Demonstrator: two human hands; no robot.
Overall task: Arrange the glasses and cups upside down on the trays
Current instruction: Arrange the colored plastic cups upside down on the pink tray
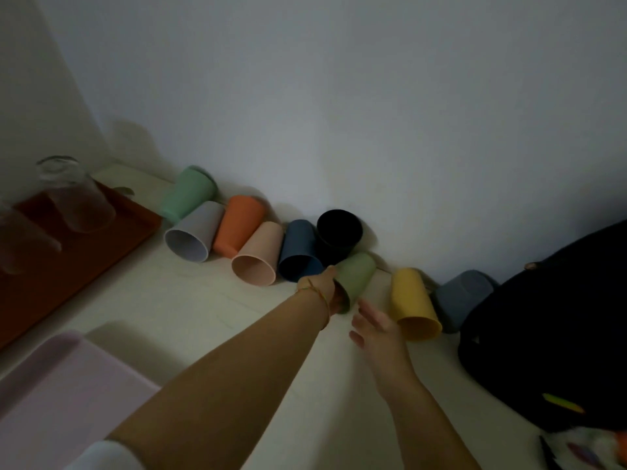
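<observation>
1. Two hands over the tabletop [210, 320].
2. Left hand [330, 293] has fingers inside the olive cup [356, 276], gripping its rim.
3. Right hand [376, 329] spread, empty, just beside the yellow cup [412, 303].

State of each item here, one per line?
Red tray: two glasses upside down on it.
Pink tray: nothing visible on it.
Light green cup: on its side, left hand at its mouth.
Yellow cup: on its side.
Right hand: open, empty.
</observation>
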